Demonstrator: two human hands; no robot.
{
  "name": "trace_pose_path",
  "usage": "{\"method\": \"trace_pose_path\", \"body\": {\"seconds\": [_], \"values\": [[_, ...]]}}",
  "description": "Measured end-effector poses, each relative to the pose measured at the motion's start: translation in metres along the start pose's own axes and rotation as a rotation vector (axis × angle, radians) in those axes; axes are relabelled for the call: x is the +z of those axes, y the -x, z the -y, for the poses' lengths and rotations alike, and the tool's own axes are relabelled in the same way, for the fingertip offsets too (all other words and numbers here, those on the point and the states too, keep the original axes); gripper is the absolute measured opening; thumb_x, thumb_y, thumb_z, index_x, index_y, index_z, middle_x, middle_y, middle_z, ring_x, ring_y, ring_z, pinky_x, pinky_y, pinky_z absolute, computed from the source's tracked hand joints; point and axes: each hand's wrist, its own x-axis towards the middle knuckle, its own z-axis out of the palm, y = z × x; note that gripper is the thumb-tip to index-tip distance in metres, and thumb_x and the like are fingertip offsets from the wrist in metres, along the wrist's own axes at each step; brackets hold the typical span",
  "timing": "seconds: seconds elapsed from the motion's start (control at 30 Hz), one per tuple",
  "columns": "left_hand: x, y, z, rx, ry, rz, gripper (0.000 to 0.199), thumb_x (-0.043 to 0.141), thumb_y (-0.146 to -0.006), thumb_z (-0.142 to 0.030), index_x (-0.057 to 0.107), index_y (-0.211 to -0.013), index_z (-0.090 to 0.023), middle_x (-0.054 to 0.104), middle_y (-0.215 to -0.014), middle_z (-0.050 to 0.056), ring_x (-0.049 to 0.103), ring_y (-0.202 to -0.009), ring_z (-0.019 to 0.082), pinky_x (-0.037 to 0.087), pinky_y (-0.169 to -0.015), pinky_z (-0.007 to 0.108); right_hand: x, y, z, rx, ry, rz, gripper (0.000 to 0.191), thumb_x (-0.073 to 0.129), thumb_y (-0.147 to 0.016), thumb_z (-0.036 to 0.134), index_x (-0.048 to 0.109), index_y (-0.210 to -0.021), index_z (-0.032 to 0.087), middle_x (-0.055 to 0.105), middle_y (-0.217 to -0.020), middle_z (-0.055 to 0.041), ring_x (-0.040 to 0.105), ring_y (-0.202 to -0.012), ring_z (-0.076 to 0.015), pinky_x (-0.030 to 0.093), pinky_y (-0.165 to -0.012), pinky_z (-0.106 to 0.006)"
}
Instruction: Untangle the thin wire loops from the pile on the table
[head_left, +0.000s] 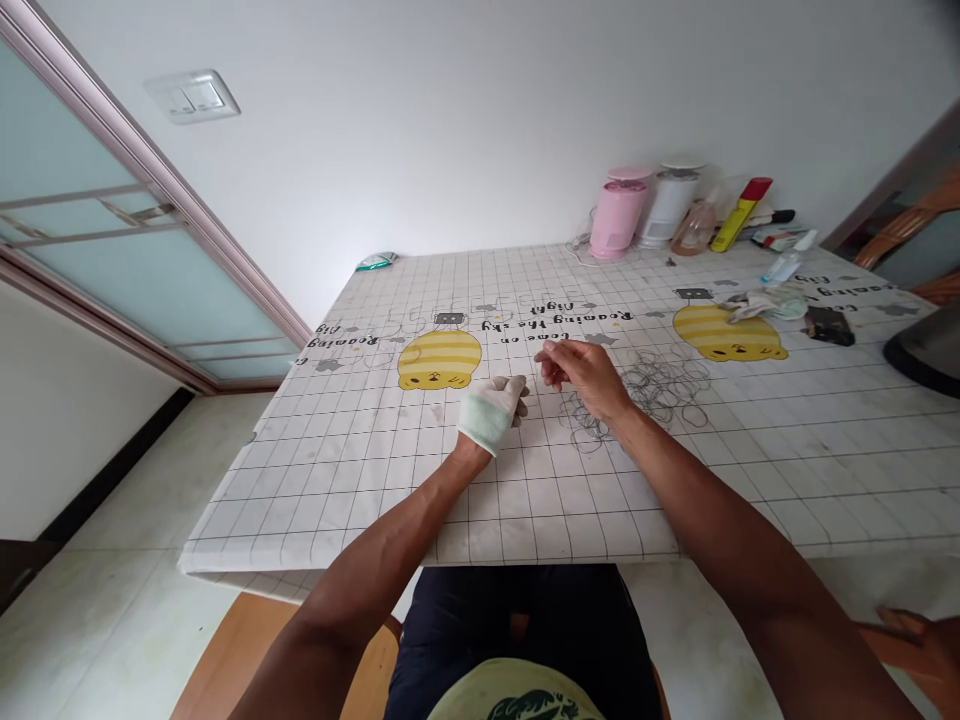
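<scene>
My left hand [496, 406] wears a pale glove with a light green cuff and rests near the middle of the table, its fingers curled closed. What it holds, if anything, is too small to tell. Just right of it, my bare right hand [583, 372] is raised a little over the tabletop, thumb and fingers pinched together; anything between them cannot be made out. Beside and partly beneath my right wrist lies a loose pile of thin dark wire-like rings [664, 385]. Faint thin rings [405, 318] also lie beyond my left hand.
The table [300, 500] has a white checked cover. Along the wall stand a pink device [619, 215], a white device [666, 208], a bottle [697, 228] and a yellow can [739, 218]. At the right are a glove [772, 302], a black object [829, 325] and a dark-rimmed container [930, 345].
</scene>
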Motion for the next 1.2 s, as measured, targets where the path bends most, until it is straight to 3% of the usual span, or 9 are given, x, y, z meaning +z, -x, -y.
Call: {"method": "trace_pose_path", "body": {"seconds": [0.1, 0.2, 0.47, 0.73, 0.8, 0.9, 0.97, 1.07, 1.2], "values": [[-0.001, 0.002, -0.003, 0.001, -0.001, -0.074, 0.031, 0.054, -0.097, -0.042, 0.069, -0.083, -0.018, 0.066, -0.063, 0.000, 0.055, -0.049, 0.010, 0.046, -0.051, 0.021, 0.001, 0.001, 0.005, 0.088, -0.106, 0.046, 0.053, 0.068, -0.089, 0.071, 0.077, -0.097, 0.020, 0.074, -0.091, -0.0107, 0.068, -0.076, -0.0199, 0.051, -0.058, -0.030], [-0.003, 0.004, -0.006, 0.004, 0.015, -0.127, 0.032, 0.054, -0.096, -0.043, 0.071, -0.087, -0.018, 0.066, -0.065, 0.000, 0.057, -0.051, 0.010, 0.047, -0.052, 0.021, 0.006, 0.002, 0.005, 0.136, -0.111, 0.091, 0.046, 0.079, -0.083, 0.063, 0.076, -0.097, 0.019, 0.076, -0.097, -0.0116, 0.070, -0.082, -0.0217, 0.053, -0.062, -0.030], [-0.001, 0.004, -0.007, -0.007, -0.022, -0.121, 0.031, 0.053, -0.097, -0.043, 0.069, -0.085, -0.019, 0.069, -0.067, 0.001, 0.060, -0.052, 0.010, 0.049, -0.055, 0.021, 0.022, 0.005, -0.009, 0.014, -0.137, 0.061, 0.026, 0.082, -0.082, 0.045, 0.076, -0.088, 0.020, 0.072, -0.080, -0.0040, 0.064, -0.071, -0.0165, 0.053, -0.066, -0.031], [-0.019, 0.002, -0.012, 0.126, 0.131, -0.356, 0.029, 0.057, -0.094, -0.042, 0.070, -0.086, -0.018, 0.075, -0.076, 0.005, 0.066, -0.061, 0.013, 0.052, -0.060, 0.024, 0.022, 0.008, -0.009, 0.129, -0.181, 0.102, 0.023, 0.087, -0.078, 0.037, 0.075, -0.084, 0.018, 0.073, -0.080, -0.0058, 0.065, -0.071, -0.0177, 0.053, -0.067, -0.033], [-0.021, -0.003, -0.010, 0.118, 0.138, -0.327, 0.028, 0.059, -0.093, -0.041, 0.069, -0.083, -0.017, 0.074, -0.073, 0.005, 0.064, -0.058, 0.013, 0.050, -0.057, 0.024, 0.019, 0.007, -0.007, 0.160, -0.176, 0.153, 0.024, 0.088, -0.077, 0.037, 0.075, -0.083, 0.018, 0.072, -0.078, -0.0053, 0.065, -0.071, -0.0175, 0.053, -0.067, -0.033], [-0.023, -0.010, -0.006, 0.092, 0.174, -0.178, 0.030, 0.062, -0.092, -0.042, 0.066, -0.079, -0.016, 0.069, -0.064, 0.005, 0.058, -0.050, 0.013, 0.045, -0.051, 0.025, 0.010, 0.004, -0.005, 0.196, -0.147, 0.214, 0.025, 0.088, -0.077, 0.038, 0.076, -0.083, 0.017, 0.070, -0.076, -0.0044, 0.064, -0.069, -0.0167, 0.053, -0.068, -0.033], [-0.025, -0.014, -0.003, 0.091, 0.262, -0.072, 0.035, 0.065, -0.092, -0.047, 0.065, -0.079, -0.015, 0.066, -0.062, 0.005, 0.055, -0.047, 0.012, 0.043, -0.049, 0.025, 0.002, 0.001, -0.005, 0.197, -0.125, 0.188, 0.026, 0.089, -0.076, 0.038, 0.077, -0.084, 0.017, 0.070, -0.075, -0.0039, 0.063, -0.068, -0.0160, 0.053, -0.068, -0.033], [-0.030, -0.017, -0.002, 0.075, 0.352, -0.007, 0.045, 0.065, -0.092, -0.057, 0.066, -0.084, -0.012, 0.067, -0.067, 0.008, 0.054, -0.048, 0.012, 0.043, -0.050, 0.026, -0.006, -0.002, -0.006, 0.167, -0.097, 0.128, 0.027, 0.089, -0.076, 0.039, 0.077, -0.086, 0.017, 0.070, -0.076, -0.0039, 0.063, -0.068, -0.0153, 0.053, -0.067, -0.032], [-0.033, -0.017, -0.002, 0.035, 0.291, 0.059, 0.056, 0.053, -0.097, -0.064, 0.071, -0.096, -0.010, 0.074, -0.082, 0.013, 0.061, -0.056, 0.015, 0.048, -0.055, 0.028, -0.006, -0.003, -0.007, 0.145, -0.057, 0.095, 0.026, 0.088, -0.077, 0.039, 0.078, -0.088, 0.017, 0.071, -0.078, -0.0044, 0.062, -0.067, -0.0150, 0.052, -0.064, -0.031]]}}
